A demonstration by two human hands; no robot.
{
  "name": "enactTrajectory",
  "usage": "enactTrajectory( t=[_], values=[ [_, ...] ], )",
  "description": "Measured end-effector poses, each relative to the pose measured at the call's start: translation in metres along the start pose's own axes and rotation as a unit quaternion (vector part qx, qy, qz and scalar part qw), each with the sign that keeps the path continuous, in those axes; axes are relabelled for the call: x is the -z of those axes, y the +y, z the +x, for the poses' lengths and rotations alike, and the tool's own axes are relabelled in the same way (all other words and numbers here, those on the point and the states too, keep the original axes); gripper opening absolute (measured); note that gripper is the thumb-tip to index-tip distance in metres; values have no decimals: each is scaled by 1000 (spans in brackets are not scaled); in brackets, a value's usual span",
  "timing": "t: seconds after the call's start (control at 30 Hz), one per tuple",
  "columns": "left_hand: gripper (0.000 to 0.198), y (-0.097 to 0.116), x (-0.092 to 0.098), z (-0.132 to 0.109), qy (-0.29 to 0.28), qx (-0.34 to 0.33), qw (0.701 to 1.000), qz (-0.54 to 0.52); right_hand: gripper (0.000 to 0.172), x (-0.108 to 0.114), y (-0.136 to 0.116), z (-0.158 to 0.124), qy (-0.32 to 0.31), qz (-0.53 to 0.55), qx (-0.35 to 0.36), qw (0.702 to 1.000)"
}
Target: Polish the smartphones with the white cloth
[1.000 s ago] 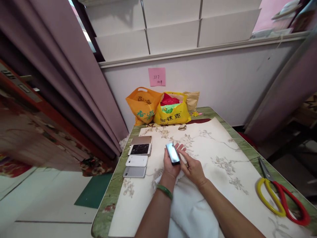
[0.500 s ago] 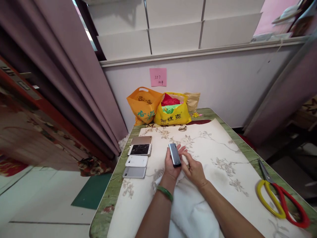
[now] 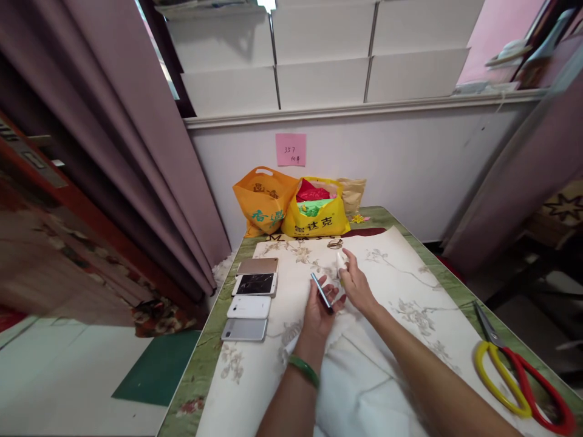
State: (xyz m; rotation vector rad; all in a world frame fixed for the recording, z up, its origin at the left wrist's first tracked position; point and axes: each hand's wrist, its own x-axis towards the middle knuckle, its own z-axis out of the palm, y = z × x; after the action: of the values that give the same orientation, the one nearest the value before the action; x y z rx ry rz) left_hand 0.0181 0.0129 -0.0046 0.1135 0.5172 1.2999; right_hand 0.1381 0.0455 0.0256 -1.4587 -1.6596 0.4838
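My left hand (image 3: 317,314), with a green bangle on the wrist, is closed round a dark phone (image 3: 321,292) held up on edge above a white cloth (image 3: 359,376). My right hand (image 3: 353,281) is just right of it, fingers pinching a fold of the white cloth against the phone. Both hands hover over the floral paper (image 3: 410,285) that covers the table. Several other phones (image 3: 252,296) lie in a column at the paper's left edge.
Yellow and red scissors (image 3: 514,370) lie at the table's right edge. An orange bag (image 3: 263,200) and a yellow bag (image 3: 314,217) stand at the far end against the wall. A curtain (image 3: 136,152) hangs on the left.
My left hand has turned the phone from flat-faced to edge-on. My right hand has risen with a pinch of cloth to the phone's top.
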Motion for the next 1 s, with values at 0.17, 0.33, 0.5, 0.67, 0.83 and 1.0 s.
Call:
enactTrajectory(
  t=[0.17, 0.33, 0.5, 0.67, 0.83, 1.0],
  values=[
    [31, 0, -5, -6, 15, -14, 998, 65, 34, -25, 21, 56, -20, -103, -68, 992],
    [40, 0, -3, -4, 5, -22, 997, 77, 30, -52, 28, 82, -34, -140, -57, 988],
    [45, 2, 0, -1, 5, -15, 999, 46, 28, -68, 32, 97, -55, -157, -67, 984],
    [32, 4, -1, 0, 20, -4, 1000, 3, 59, -62, 36, 90, -78, -140, -60, 985],
    [34, 5, 1, 4, 21, 1, 1000, -6, 49, 4, 49, 64, -54, -78, -19, 995],
    [31, 4, 2, 8, 7, 1, 1000, 6, 36, 114, 59, 16, -119, -189, -72, 972]
  ],
)
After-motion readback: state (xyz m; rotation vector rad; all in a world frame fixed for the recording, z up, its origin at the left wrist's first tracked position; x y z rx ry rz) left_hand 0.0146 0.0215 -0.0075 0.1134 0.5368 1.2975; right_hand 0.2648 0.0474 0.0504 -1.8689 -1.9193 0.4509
